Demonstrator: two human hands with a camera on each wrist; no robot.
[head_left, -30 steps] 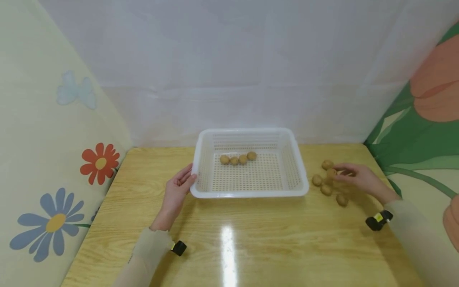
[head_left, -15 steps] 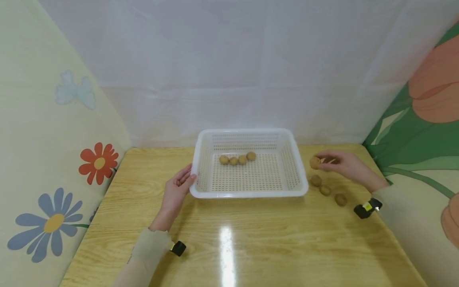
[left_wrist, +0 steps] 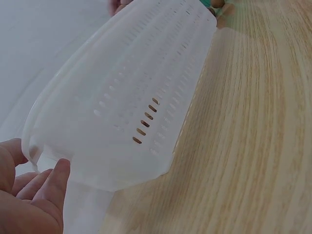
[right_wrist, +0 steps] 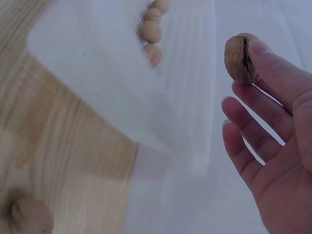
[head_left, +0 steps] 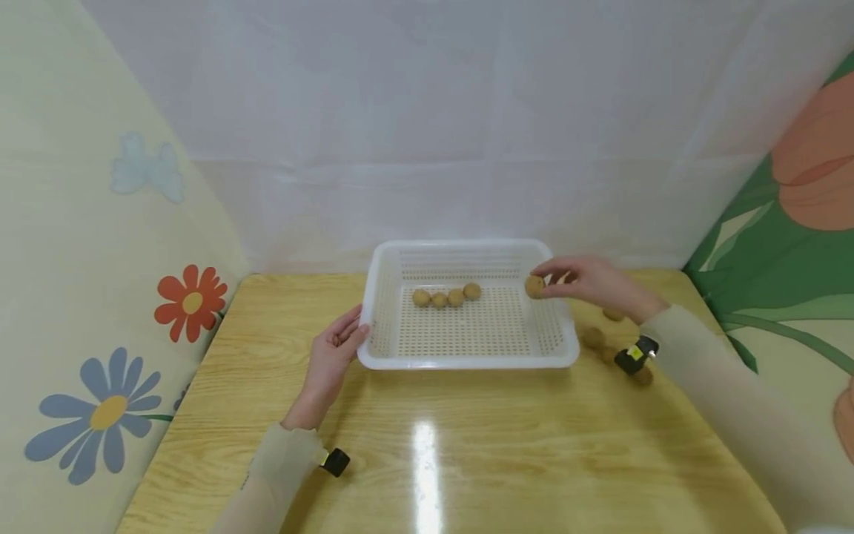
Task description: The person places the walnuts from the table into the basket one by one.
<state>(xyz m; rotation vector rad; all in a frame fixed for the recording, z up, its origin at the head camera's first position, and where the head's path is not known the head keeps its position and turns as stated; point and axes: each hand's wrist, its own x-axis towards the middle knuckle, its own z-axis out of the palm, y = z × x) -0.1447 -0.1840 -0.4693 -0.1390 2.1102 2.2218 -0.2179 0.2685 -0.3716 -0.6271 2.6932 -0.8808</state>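
Observation:
A white plastic basket (head_left: 467,362) with slotted walls stands on the table. Several walnuts (head_left: 456,297) lie in a row on its floor, toward the back. My left hand (head_left: 333,352) grips the basket's left rim, thumb on one side and fingers curled on the other, as the left wrist view (left_wrist: 41,200) also shows. Between thumb and index finger, my right hand (head_left: 587,280) pinches a walnut (right_wrist: 240,58) with a cracked shell. In the head view that walnut overlaps the basket's right rim. The other fingers of that hand are spread in the right wrist view.
Several more walnuts (head_left: 592,338) lie on the wooden table (head_left: 507,445) right of the basket, partly hidden by the right forearm and its wrist camera (head_left: 637,354). White cloth (head_left: 400,148) hangs behind. Panels painted with flowers (head_left: 191,302) flank the table.
My right hand has picked up a walnut from the group on the right and carried it left to the basket's right rim. The left hand keeps its grip on the basket.

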